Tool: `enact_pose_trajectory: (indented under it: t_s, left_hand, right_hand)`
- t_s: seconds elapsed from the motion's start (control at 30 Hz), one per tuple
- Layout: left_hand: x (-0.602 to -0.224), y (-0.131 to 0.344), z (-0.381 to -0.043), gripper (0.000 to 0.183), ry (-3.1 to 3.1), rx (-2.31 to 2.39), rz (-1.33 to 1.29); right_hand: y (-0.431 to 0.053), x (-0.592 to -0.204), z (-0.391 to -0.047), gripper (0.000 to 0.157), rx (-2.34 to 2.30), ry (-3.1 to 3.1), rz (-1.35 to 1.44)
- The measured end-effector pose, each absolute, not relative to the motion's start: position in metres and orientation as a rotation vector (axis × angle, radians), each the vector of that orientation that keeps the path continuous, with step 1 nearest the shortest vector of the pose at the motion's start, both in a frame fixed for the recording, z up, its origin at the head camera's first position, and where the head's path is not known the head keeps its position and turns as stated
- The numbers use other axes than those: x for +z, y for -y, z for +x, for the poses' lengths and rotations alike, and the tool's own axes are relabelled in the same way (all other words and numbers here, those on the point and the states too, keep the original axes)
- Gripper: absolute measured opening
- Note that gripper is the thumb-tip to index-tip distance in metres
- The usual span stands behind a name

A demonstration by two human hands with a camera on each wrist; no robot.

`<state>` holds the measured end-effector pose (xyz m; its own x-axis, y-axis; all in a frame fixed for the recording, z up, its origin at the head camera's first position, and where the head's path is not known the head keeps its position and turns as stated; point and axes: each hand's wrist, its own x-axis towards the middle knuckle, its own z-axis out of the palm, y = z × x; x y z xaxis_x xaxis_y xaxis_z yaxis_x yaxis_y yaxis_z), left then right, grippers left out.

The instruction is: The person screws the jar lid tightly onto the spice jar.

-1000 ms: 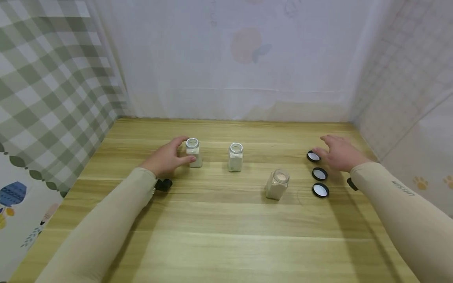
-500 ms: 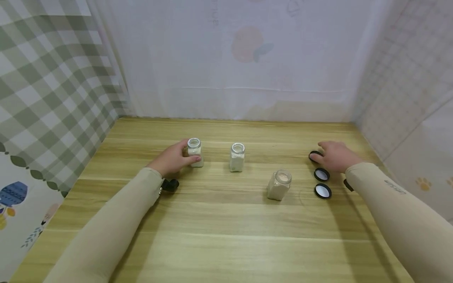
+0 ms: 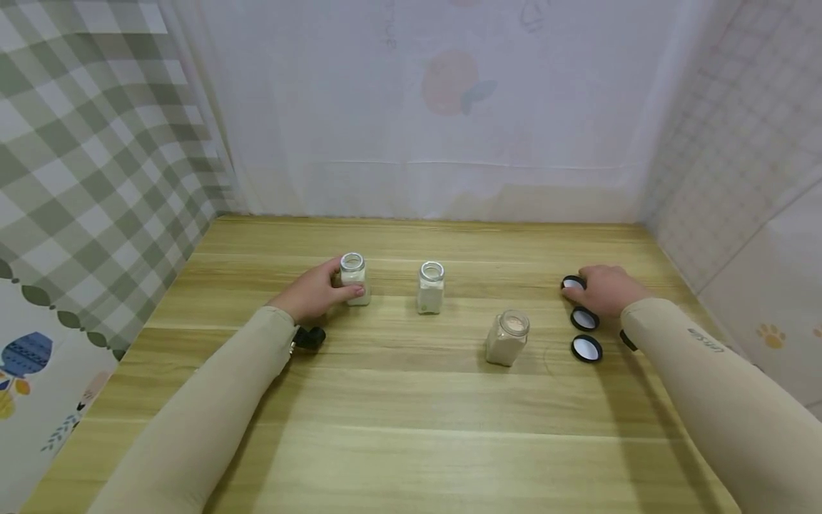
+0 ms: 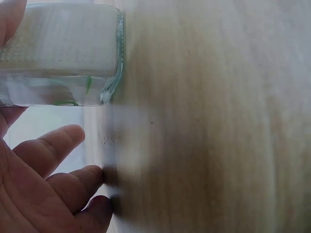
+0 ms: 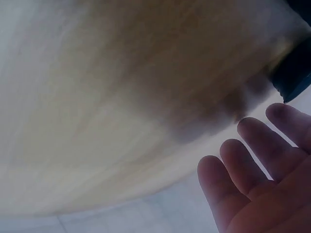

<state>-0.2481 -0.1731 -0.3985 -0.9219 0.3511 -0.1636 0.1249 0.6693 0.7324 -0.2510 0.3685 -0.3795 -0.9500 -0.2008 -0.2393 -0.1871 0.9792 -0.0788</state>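
My left hand (image 3: 311,293) holds a square glass jar (image 3: 353,275) between thumb and forefinger; the jar stands upright, lidless, with pale contents. In the left wrist view the jar's glass base (image 4: 97,53) rests at the table surface, and the other fingers (image 4: 73,187) are spread beneath it. Far to the right, my right hand (image 3: 613,289) pinches the farthest black lid (image 3: 574,283), thumb on its near side. That lid lies with its white inside up. The right wrist view shows only part of a dark lid (image 5: 294,73) beside the fingertips.
A second uncovered jar (image 3: 430,289) stands mid-table, and a third jar (image 3: 506,339) is nearer on the right. Two more black lids, a middle lid (image 3: 584,318) and a near lid (image 3: 586,348), lie in line. Cloth-covered walls (image 3: 411,178) enclose the wooden table (image 3: 411,428).
My right hand has come down onto the farthest lid and taken hold of it. My left thumb and fingers have closed further round the left jar, which stays in place.
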Motion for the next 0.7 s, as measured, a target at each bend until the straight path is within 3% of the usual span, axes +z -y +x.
enact_pose_trajectory:
  t_s: [0.7]
  left_hand:
    - [-0.404,0.175,-0.251,0.067,-2.575,1.072,0.374]
  right_hand:
    - [-0.356,-0.377,-0.25,0.049,-0.084,-2.935,-0.291]
